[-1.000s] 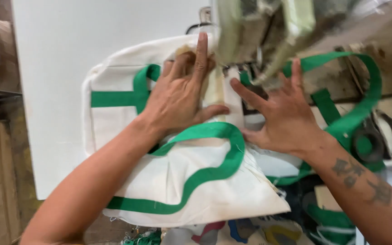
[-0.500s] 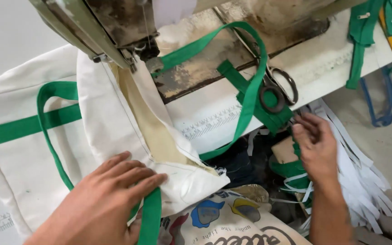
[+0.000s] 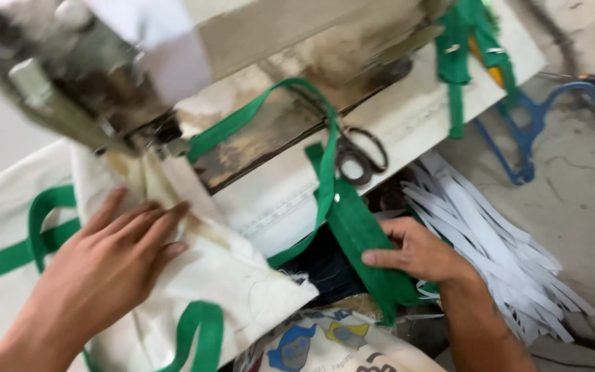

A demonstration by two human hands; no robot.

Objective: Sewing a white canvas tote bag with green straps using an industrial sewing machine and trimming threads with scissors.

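Pinching green strap (image 3: 363,238) in right hand (image 3: 418,251), left hand (image 3: 108,265) flat on white bag (image 3: 242,282)

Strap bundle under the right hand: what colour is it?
Green, plain, no pattern; the strap bundle shows clearly in the head view, under the right hand.

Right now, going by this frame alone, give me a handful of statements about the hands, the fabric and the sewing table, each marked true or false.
1. The left hand lies flat on the white bag beside the sewing machine. True.
2. The right hand holds the scissors. False: it grips a stack of green strap pieces below the table edge; the scissors lie on the table.
3. The bag's handles are green. True.
4. A red hanger lies on the floor. False: the hanger is blue.
5. White strips are piled to the right of the right hand. True.
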